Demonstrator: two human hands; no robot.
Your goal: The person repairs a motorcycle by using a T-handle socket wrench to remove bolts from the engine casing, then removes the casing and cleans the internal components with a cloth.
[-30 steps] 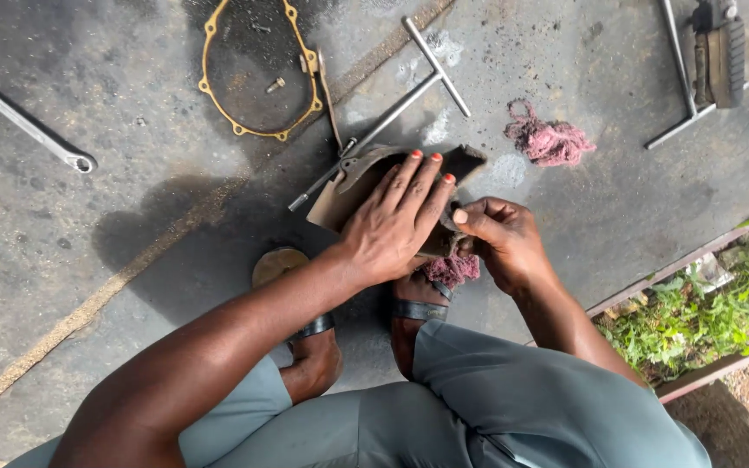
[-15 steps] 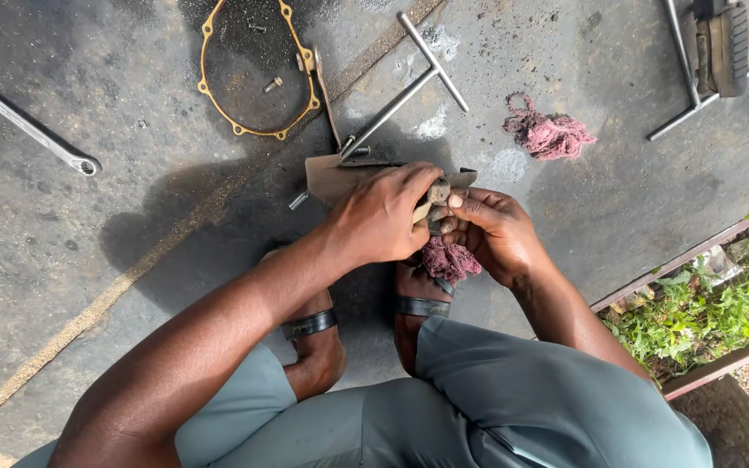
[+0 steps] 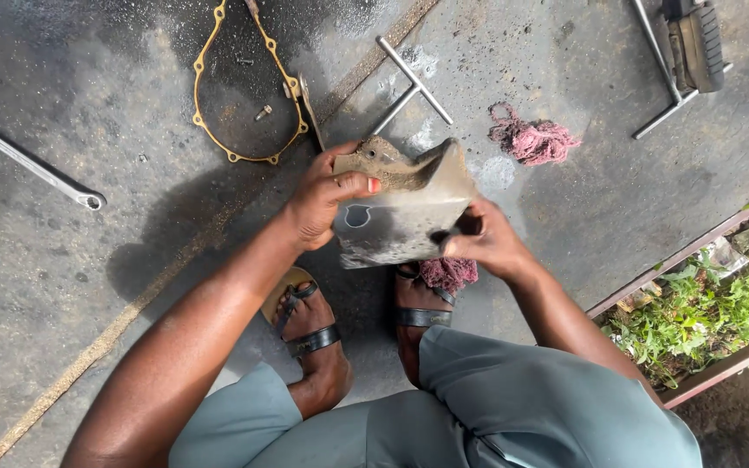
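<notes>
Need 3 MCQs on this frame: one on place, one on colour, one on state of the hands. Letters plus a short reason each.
1. Where does the gasket lie?
A. On the ground beyond the hands
B. On the person's knee
C. In the planter

2. What colour is the loose wad of thread waste on the ground?
A. Blue
B. Pink
C. White

3. How is the metal cover held?
A. Lying flat on the ground, untouched
B. By one hand only
C. Lifted off the ground between both hands

Key:
1 A: the tan ring lies flat on the concrete, above the hands in the view.
2 B: it is a pinkish-red tangle to the upper right of the cover.
3 C: the left hand grips its upper edge, the right hand its lower right side, and the cover stands above the sandalled feet.
</notes>
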